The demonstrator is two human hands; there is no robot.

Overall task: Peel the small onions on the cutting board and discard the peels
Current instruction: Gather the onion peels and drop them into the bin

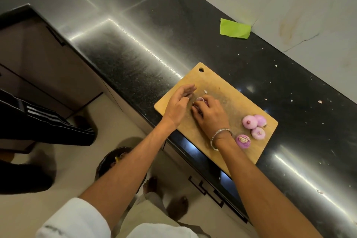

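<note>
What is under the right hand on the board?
A purple onion peeks out past the right hand, whose fingers curl over it. The rest of the onion, and any loose peel beneath, is covered.

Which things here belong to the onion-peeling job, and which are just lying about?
Job: cutting board; onion gripped by right hand; left hand, fingers straight; four onions on the board; bin on the floor.
Lying about: green paper; scraps on the counter.
</note>
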